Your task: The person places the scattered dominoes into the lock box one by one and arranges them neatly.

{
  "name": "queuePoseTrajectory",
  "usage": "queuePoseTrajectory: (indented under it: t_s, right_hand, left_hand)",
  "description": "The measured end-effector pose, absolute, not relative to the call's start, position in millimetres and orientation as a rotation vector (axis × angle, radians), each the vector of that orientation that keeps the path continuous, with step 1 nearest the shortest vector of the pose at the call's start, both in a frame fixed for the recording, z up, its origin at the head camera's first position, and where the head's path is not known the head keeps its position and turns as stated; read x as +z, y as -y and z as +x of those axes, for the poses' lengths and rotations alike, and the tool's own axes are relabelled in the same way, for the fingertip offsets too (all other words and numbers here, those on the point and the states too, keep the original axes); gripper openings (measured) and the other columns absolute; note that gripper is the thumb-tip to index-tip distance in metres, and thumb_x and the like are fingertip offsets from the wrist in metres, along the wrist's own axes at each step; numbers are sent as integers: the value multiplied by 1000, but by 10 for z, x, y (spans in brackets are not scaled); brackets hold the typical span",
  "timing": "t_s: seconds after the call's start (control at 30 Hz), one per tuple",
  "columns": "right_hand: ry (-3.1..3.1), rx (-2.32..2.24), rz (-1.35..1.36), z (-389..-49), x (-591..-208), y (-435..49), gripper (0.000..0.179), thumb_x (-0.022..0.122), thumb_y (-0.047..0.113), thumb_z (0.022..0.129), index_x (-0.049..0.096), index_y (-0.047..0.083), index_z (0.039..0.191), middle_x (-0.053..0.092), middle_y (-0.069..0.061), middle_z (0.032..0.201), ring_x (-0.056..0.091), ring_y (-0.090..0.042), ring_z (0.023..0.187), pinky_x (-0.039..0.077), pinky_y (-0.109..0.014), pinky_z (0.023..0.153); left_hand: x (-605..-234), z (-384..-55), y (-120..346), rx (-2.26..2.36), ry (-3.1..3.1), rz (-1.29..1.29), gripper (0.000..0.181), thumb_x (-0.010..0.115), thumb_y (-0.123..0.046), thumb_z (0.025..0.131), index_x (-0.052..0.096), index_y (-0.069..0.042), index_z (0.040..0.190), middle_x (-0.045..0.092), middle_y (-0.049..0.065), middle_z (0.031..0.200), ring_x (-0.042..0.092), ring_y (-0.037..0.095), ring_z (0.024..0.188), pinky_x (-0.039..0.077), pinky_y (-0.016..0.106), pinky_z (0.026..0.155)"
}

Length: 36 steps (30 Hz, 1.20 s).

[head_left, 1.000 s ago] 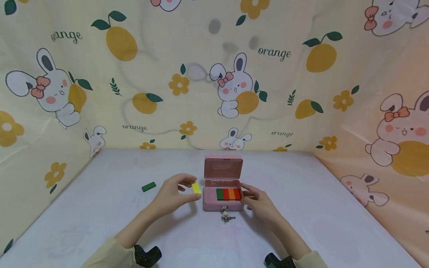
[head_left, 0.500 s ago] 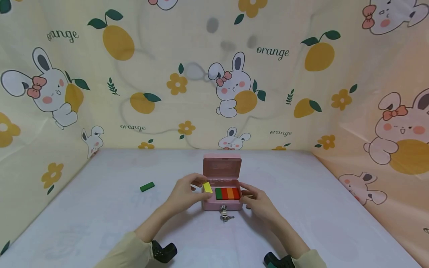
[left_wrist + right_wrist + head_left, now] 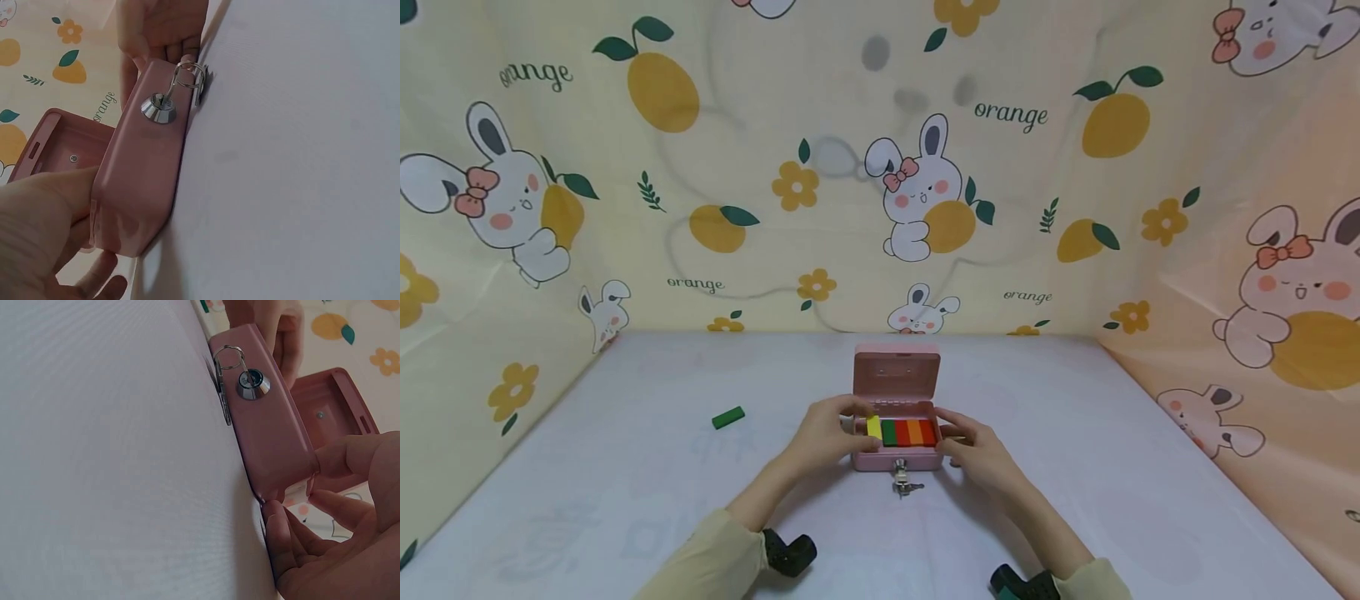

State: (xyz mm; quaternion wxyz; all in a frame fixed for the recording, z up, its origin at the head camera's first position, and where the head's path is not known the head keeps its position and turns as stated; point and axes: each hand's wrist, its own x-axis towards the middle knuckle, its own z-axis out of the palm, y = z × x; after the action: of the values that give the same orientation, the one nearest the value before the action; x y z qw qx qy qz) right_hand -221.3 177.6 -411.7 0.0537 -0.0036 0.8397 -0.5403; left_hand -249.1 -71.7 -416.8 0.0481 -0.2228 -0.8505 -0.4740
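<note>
A pink metal cash box (image 3: 874,461) stands on the table with its lid (image 3: 897,375) raised. Between thumb and fingers, my left hand (image 3: 826,432) pinches a yellow block (image 3: 874,427) inside the box's left part. It sits beside a row of blocks: a green block (image 3: 889,433), then red, orange and red toward the right wall. My right hand (image 3: 981,450) holds the box's right side, thumb at the top edge in the right wrist view. From the front lock (image 3: 253,382) hangs a key ring (image 3: 230,357) with keys. The box wall hides the blocks in both wrist views.
Another green block (image 3: 728,417) lies on the white table (image 3: 647,467), left of the box. A printed cloth (image 3: 835,108) with rabbits and oranges stands behind the table and along its sides.
My left hand has carried the yellow block rightward and down, from beside the box into it, next to the green block. My right hand has stayed at the box's right side.
</note>
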Motion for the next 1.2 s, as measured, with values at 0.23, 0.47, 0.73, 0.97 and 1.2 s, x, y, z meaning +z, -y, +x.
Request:
queuePoseTrajectory:
  t_s: [0.23,0.47,0.73,0.97,1.2]
  right_hand:
    - [-2536,-1658,-6,-2208,-4109,-1773,54,64,14,92,52,19,144,57,-13,132,56,-27,109,51,-44,88]
    - [-2542,-1646,-16,-2218,-4123,-1771,54,65,14,91,52,18,144,57,-13,132,56,-27,108,51,-44,87]
    - [-2546,-1655,-16,-2217,-4111,-1778,54,65,14,91,52,18,144,57,-13,132,56,-26,108,51,-43,87]
    - [-2545,-1653,-15,-2217,-4107,-1772,55,65,13,91,52,16,144,58,-13,131,57,-26,106,52,-44,86]
    - [-2550,-1651,-4,-2228,-4116,-1771,54,65,14,91,52,19,144,57,-12,132,57,-26,107,52,-43,87]
  left_hand:
    - [-4188,-2525,645,-1411,2609,-665,42,86,-13,76,67,-5,113,68,5,109,61,24,101,50,41,89]
    - [-4195,-2554,610,-1346,2657,-651,44,85,-13,77,66,-4,115,68,6,110,59,23,97,50,40,87]
    - [-4134,-2568,583,-1212,2766,-602,44,85,-17,77,67,-8,116,66,4,108,59,20,92,52,38,86]
    - [-4134,-2561,532,-1139,2780,-569,43,86,-17,76,69,-7,114,68,5,105,60,21,92,52,39,87]
    - [-4130,-2567,530,-1137,2786,-573,44,86,-17,75,69,-7,114,68,6,105,61,21,91,53,39,86]
